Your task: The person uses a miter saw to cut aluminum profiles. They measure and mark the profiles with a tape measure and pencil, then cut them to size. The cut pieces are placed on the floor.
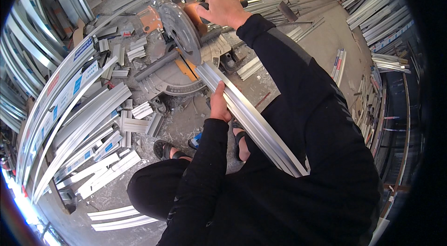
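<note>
A miter saw with an orange body and a round blade guard [180, 29] stands on the floor before me. My right hand [223, 10] grips its black handle, and the saw head is above the round base [174, 75]. In my left hand [220, 104] is a long silver metal profile [255, 120], held near its far end. That end lies by the front edge of the saw base, close to the blade guard; the exact gap cannot be told. The profile slants back towards my lap, over my right foot.
Long profiles [80, 120] and short offcuts [141, 110] lie in piles at the left. More profiles [380, 12] are stacked at the right and beyond the saw. My sandalled feet [171, 150] are near the saw, with a blue object [196, 140] between them. Chips litter the floor.
</note>
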Demonstrator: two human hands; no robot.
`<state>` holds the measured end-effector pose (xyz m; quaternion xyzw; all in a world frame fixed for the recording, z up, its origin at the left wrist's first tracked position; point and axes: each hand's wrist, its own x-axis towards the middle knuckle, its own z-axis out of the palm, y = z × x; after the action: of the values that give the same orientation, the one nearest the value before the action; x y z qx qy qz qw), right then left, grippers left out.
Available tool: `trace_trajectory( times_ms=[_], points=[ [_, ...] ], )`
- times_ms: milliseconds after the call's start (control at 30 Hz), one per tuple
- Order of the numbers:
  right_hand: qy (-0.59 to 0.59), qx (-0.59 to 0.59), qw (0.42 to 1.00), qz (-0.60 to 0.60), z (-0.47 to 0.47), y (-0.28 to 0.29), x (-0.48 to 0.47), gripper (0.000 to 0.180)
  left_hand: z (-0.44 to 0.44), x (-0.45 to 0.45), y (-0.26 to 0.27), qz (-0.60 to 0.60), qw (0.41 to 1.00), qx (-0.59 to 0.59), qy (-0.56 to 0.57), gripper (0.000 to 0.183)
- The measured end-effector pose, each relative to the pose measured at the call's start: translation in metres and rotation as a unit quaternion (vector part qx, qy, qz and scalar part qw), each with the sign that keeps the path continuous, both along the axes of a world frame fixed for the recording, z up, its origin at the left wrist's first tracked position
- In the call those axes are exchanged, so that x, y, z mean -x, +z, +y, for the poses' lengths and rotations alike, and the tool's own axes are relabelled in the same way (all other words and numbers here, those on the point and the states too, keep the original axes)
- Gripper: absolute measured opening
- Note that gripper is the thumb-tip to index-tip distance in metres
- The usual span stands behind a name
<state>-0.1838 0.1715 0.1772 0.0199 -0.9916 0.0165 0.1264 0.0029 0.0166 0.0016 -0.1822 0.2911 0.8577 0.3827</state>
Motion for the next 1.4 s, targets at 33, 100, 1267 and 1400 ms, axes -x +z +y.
trace_trajectory(
  times_ms=[33, 100, 1267, 1400],
  points=[
    [-0.001, 0.001, 1.000, -0.001, -0.001, 0.001, 0.000, 0.064, 0.000, 0.000, 0.000, 0.003, 1.000, 0.002, 0.001, 0.050],
    [-0.004, 0.002, 1.000, -0.002, -0.001, 0.001, -0.001, 0.064, 0.000, 0.000, 0.001, 0.007, 1.000, 0.004, 0.000, 0.050],
    [0.004, 0.006, 1.000, 0.021, 0.001, -0.001, -0.001, 0.064, -0.004, 0.002, -0.002, -0.014, 1.000, -0.010, -0.004, 0.037],
    [-0.012, 0.007, 1.000, -0.011, -0.001, 0.001, -0.001, 0.061, -0.004, 0.003, -0.007, -0.009, 1.000, -0.017, 0.000, 0.042]
  ],
)
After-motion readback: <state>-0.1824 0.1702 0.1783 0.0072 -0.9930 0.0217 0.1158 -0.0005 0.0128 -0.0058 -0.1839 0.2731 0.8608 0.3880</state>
